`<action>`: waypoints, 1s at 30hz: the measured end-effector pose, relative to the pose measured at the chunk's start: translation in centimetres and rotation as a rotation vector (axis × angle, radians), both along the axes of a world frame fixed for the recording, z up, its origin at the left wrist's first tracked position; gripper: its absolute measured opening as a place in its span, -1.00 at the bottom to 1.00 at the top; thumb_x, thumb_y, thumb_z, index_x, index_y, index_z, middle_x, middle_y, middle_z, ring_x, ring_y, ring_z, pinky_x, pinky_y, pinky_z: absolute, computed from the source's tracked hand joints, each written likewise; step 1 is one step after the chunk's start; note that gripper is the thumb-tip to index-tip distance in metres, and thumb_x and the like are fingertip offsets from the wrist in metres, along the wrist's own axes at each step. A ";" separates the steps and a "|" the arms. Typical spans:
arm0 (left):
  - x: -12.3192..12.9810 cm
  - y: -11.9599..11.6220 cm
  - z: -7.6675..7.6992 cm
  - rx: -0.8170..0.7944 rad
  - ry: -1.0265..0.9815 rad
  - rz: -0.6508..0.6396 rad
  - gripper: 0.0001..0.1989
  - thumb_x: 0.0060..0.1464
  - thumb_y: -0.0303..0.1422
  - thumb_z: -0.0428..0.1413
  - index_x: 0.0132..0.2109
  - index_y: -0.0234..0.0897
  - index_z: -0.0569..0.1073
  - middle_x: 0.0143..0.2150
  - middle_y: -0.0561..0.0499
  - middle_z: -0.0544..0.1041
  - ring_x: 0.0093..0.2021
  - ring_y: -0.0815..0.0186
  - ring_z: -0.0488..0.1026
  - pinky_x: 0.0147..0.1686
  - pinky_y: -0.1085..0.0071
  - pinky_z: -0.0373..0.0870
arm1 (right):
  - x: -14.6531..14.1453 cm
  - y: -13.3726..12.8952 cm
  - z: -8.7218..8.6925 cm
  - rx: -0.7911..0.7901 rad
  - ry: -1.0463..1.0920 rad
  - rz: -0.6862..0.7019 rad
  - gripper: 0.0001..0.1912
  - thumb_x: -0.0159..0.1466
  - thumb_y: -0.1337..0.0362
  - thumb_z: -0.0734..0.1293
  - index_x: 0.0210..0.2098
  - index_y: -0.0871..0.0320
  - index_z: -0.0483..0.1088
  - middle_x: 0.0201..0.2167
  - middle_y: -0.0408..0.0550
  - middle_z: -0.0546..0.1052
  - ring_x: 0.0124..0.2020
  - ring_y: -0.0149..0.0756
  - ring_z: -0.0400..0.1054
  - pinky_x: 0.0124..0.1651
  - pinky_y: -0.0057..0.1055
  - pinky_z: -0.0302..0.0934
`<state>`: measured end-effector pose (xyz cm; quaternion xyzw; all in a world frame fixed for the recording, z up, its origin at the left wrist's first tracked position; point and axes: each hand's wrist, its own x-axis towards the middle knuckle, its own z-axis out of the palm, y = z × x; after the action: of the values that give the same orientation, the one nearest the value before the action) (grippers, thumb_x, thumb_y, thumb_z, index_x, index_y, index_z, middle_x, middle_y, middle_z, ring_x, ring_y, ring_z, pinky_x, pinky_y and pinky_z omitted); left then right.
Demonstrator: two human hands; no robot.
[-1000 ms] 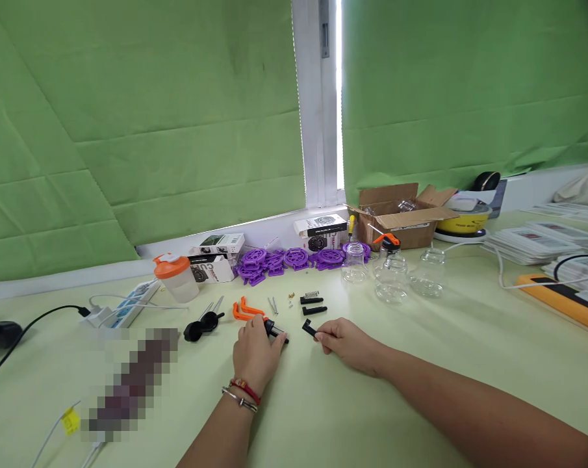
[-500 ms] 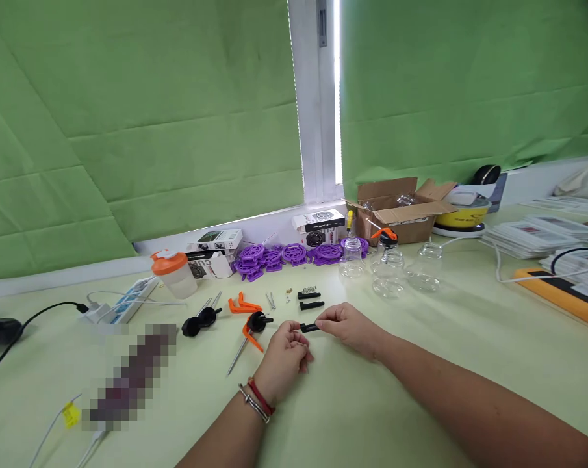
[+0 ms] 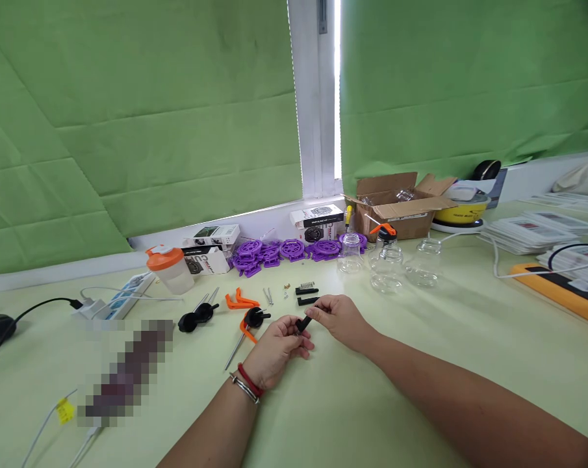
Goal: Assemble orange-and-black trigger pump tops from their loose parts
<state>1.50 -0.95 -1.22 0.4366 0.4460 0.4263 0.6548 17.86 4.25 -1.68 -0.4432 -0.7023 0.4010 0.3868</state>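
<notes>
Place: from my end I read it as a workroom, part office and part small-assembly bench.
Smooth pale green tabletop [image 3: 352, 403]: runs along a white wall [image 3: 269, 224].
White upright window frame [image 3: 316, 97]: large green fabric blinds [image 3: 177, 130] on either side.
Small parts: I can make out angular orange plastic pieces [image 3: 242, 301], slim black plastic pieces [image 3: 307, 301] and thin metal pins [image 3: 269, 297].
Back row: flat purple spoked plastic wheels [image 3: 292, 249], clear rounded jars [image 3: 386, 281], an open brown cardboard box [image 3: 410, 227].
Office side: stacked white printed sheets [image 3: 532, 233], a white power strip with blue sockets [image 3: 130, 292].

Green blinds [image 3: 177, 117], white window frame [image 3: 314, 110], daylight gap [image 3: 337, 97], pale-green tabletop [image 3: 342, 416].
</notes>
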 end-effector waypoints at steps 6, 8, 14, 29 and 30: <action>-0.3 0.2 -0.3 0.008 -0.011 -0.017 -0.82 -0.15 -0.46 0.18 -0.32 -0.35 0.37 -0.33 -0.03 0.45 -0.39 0.37 0.46 -0.39 0.43 0.37 | 0.2 0.4 0.0 -0.066 0.130 -0.040 -0.57 0.10 -0.09 0.27 -0.54 0.18 0.35 -0.67 -0.26 0.10 -0.61 -0.49 -0.07 -0.56 -0.49 -0.12; -0.5 0.3 -0.4 -0.006 -0.036 -0.011 -0.83 -0.11 -0.43 0.18 -0.30 -0.36 0.38 -0.34 -0.03 0.46 -0.39 0.37 0.46 -0.36 0.41 0.37 | 0.3 0.6 0.0 -0.138 0.209 -0.040 -0.55 0.09 -0.12 0.27 -0.55 0.18 0.31 -0.67 -0.26 0.12 -0.63 -0.51 -0.09 -0.58 -0.49 -0.14; -0.6 0.3 -0.4 -0.058 -0.095 0.050 -0.81 -0.14 -0.53 0.17 -0.28 -0.36 0.40 -0.36 -0.03 0.48 -0.42 0.40 0.46 -0.33 0.40 0.39 | 0.7 1.5 -0.7 -0.386 0.404 -0.045 -0.53 0.05 -0.14 0.31 -0.50 0.20 0.26 -0.64 -0.24 0.25 -0.71 -0.58 -0.06 -0.64 -0.51 -0.16; -0.9 0.4 -0.3 -0.074 -0.137 0.069 -0.85 -0.03 -0.53 0.12 -0.24 -0.43 0.41 -0.41 -0.08 0.51 -0.44 0.37 0.47 -0.37 0.41 0.41 | 0.7 1.8 -1.6 -0.471 0.434 -0.003 -0.60 0.07 -0.03 0.35 -0.43 0.23 0.34 -0.60 -0.19 0.35 -0.72 -0.59 0.05 -0.65 -0.54 -0.07; -0.9 0.5 -0.3 -0.076 -0.127 0.087 -0.87 -0.02 -0.53 0.11 -0.25 -0.43 0.41 -0.43 -0.07 0.50 -0.46 0.39 0.46 -0.39 0.43 0.40 | 0.8 1.9 -1.6 -0.469 0.437 -0.012 -0.61 0.06 -0.01 0.35 -0.43 0.23 0.33 -0.60 -0.19 0.35 -0.71 -0.59 0.05 -0.65 -0.54 -0.08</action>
<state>0.56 -0.50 -1.55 0.3637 0.4382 0.4639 0.6786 18.71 6.11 -3.32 -0.4277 -0.4886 0.6353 0.4181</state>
